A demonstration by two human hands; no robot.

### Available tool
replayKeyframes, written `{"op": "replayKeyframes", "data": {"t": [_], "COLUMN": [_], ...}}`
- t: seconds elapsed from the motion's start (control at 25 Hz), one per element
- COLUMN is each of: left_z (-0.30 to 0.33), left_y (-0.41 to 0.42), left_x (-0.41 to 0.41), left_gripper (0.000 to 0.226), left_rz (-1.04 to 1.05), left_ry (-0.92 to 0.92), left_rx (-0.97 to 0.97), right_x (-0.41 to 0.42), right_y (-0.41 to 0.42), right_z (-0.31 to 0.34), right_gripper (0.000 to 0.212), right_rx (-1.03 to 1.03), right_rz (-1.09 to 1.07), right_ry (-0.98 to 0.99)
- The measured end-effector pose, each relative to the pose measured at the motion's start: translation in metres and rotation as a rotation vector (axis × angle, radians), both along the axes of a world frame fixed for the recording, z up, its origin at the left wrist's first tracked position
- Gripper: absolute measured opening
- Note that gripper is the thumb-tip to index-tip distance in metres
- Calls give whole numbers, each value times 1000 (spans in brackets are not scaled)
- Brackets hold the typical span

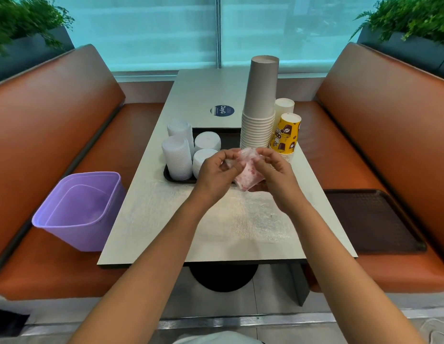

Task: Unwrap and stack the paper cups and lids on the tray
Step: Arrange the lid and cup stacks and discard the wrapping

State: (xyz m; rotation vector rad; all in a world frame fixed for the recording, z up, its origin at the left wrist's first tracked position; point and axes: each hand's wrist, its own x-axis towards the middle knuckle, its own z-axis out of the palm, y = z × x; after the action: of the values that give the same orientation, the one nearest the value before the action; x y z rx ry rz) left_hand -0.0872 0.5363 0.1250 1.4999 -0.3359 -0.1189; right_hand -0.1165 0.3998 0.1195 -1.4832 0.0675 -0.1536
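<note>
Booth seating in orange, a grey table (216,227) down the middle, and right above it both hands meet on a plastic-wrapped stack of cups (247,173) with a red print. Left hand (217,173) pinches the clear wrap at the top, its grip clamped on the plastic; right hand (275,170) curls round the other side, grip clamped on the same bundle, held just over the near edge of the black tray (171,176). On that tray: four stacks of white lids (177,157) at the left, a tall stack of grey paper cups (259,108) upside down at the right, and beside it yellow printed cups (285,135) with plain white cups (283,108) behind. Further out, a round blue sticker (222,111) on the table, a purple bin (81,209) on the left bench, a second dark tray (372,219) on the right bench, and planters in both far corners.
</note>
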Motion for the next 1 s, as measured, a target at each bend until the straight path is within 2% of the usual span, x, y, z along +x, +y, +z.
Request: {"op": "replayKeyframes", "data": {"t": [0.08, 0.24, 0.36, 0.44, 0.56, 0.68, 0.76, 0.88, 0.92, 1.0], "left_z": [3, 4, 3, 2, 2, 3, -1, 0, 2, 3], "left_y": [0, -1, -2, -4, -7, -9, -7, 1, 2, 3], "left_x": [0, -2, -7, -11, -10, -6, -4, -1, -1, -1], "left_gripper": [9, 25, 22, 33, 32, 28, 33, 32, 30, 36], "left_rz": [-17, 14, 51, 29, 43, 108, 116, 58, 22, 9], "left_ry": [-45, -83, -98, -75, -28, 4, -55, -214, -234, -217], "left_rx": [52, 90, 11, -89, -138, -168, -103, 154, 190, 164], "right_x": [0, -2, -1, 0, -2, -5, -5, 0, 2, 3], "right_y": [4, 14, 21, 25, 30, 30, 26, 16, 14, 13], "right_z": [2, 3, -3, -6, -6, -5, -5, -4, -3, -2], "right_gripper": [7, 11, 15, 15, 14, 23, 34, 33, 29, 20], "right_rx": [-21, -129, -115, -69, -1, 92, -2, -369, -418, -380], "right_rz": [-13, -118, -300, -383, -337, -196, -169, -169, -142, -90], "right_ry": [-32, -90, -193, -247, -317, -300, -295, -335, -339, -339]}}
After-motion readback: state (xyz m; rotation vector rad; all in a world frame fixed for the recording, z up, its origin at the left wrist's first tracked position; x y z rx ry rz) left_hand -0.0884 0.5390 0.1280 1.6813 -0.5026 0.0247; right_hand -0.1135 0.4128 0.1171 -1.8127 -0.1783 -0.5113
